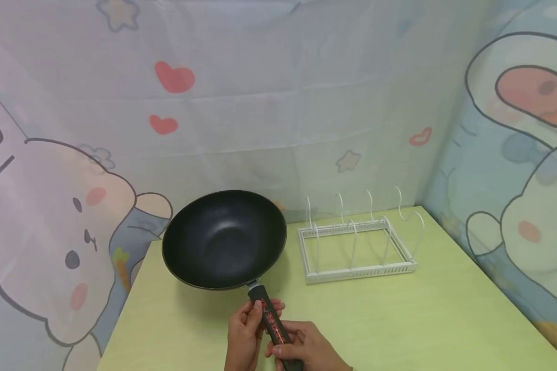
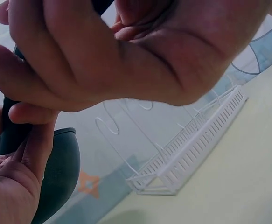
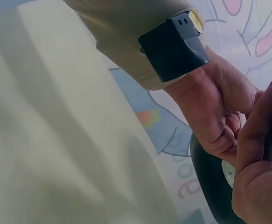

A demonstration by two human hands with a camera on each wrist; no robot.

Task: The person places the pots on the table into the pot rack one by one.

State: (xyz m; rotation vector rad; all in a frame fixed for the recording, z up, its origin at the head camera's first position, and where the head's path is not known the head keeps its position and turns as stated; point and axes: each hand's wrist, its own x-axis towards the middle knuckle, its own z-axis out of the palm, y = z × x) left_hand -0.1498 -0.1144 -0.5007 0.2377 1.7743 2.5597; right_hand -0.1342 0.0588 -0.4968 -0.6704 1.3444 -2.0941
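Observation:
A black wok (image 1: 227, 242) is held over the left part of the table, its dark inside tilted toward me and a soft shadow below it. Its black handle (image 1: 275, 322) carries red lettering and points down toward my body. My left hand (image 1: 246, 330) grips the handle near the pan end, thumb on top. Lower down, my right hand (image 1: 308, 345) holds the handle close to its end, thumb across it. In the left wrist view, fingers cover much of the handle, and the wok's outer wall (image 2: 61, 172) shows behind them.
A white rack (image 1: 359, 273) with several curved wire dividers stands at the table's back right, beside the wok. The pale green-yellow table (image 1: 399, 319) meets a cartoon-printed cloth (image 1: 283, 103) at the back. Similar cloth hangs at both sides.

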